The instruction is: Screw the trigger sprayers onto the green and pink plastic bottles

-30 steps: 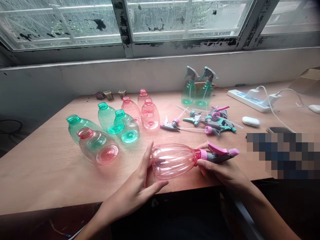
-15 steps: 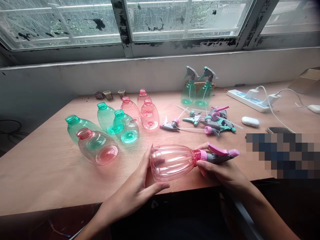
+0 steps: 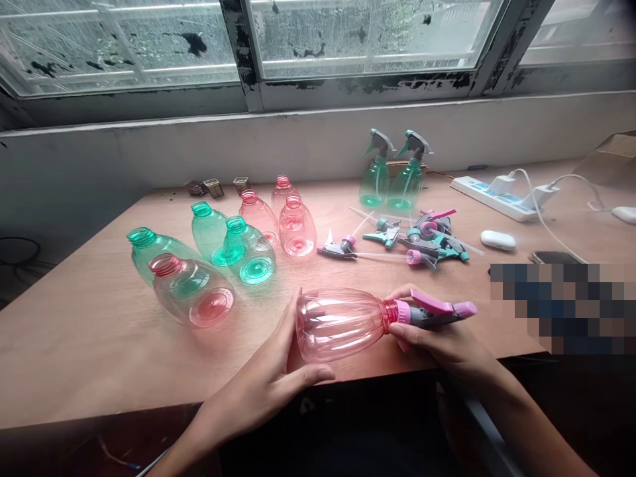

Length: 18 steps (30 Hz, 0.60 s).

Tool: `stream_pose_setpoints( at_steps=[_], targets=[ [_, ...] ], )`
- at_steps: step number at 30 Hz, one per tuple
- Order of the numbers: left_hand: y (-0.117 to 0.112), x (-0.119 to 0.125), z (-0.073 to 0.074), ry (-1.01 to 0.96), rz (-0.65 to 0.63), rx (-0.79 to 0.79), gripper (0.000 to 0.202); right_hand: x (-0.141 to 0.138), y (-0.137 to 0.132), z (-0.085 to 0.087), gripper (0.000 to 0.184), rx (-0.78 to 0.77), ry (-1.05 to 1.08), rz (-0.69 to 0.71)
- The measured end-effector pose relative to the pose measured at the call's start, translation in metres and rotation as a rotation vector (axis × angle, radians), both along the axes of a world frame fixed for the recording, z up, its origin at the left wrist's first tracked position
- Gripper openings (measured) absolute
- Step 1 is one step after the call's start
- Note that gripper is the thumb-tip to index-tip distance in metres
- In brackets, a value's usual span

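Note:
A clear pink spray bottle [image 3: 340, 324] lies sideways in my hands above the table's front edge, its base to the left. My left hand [image 3: 271, 368] cups the base end, thumb along the near side and fingers behind it. At the neck, my right hand [image 3: 442, 344] grips near the pink collar [image 3: 403, 312], thumb in front. A grey and pink trigger sprayer [image 3: 437, 310] sits on the neck and points right. Just beyond lies a heap of loose trigger sprayers [image 3: 422, 242] with thin tubes. Most right-hand fingers are hidden behind the neck and sprayer.
Open-topped green bottles [image 3: 253, 255] and pink bottles [image 3: 298, 228] stand on the left of the wooden table [image 3: 99, 331]. Two green bottles with sprayers [image 3: 373, 182] stand by the wall. A power strip [image 3: 497, 199], white case [image 3: 498, 240] and phone [image 3: 556, 258] are at right.
Hardly anything differs. The bottle's base end and my left hand sit very slightly further left; both hands keep the same hold.

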<state>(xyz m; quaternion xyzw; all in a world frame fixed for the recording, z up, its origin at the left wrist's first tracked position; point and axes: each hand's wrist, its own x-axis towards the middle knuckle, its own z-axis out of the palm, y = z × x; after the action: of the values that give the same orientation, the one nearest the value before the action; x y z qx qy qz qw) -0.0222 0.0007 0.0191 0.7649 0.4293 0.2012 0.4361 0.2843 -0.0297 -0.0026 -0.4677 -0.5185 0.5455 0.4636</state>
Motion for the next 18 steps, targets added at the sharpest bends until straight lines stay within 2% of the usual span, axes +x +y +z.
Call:
stream_pose_setpoints(
  at_steps=[6, 10, 18],
  targets=[
    [0.000, -0.001, -0.005, -0.038, -0.024, 0.024, 0.104, 0.001, -0.002, -0.005, 0.036, -0.071, 0.019, -0.020],
    [0.000, 0.002, -0.008, -0.118, -0.020, 0.035, 0.100, 0.000, -0.002, 0.001, 0.036, -0.066, 0.005, -0.009],
    [0.003, 0.005, -0.007, -0.238, 0.089, -0.107, 0.101, -0.010, -0.004, 0.010, 0.031, -0.118, -0.070, -0.074]
  ],
)
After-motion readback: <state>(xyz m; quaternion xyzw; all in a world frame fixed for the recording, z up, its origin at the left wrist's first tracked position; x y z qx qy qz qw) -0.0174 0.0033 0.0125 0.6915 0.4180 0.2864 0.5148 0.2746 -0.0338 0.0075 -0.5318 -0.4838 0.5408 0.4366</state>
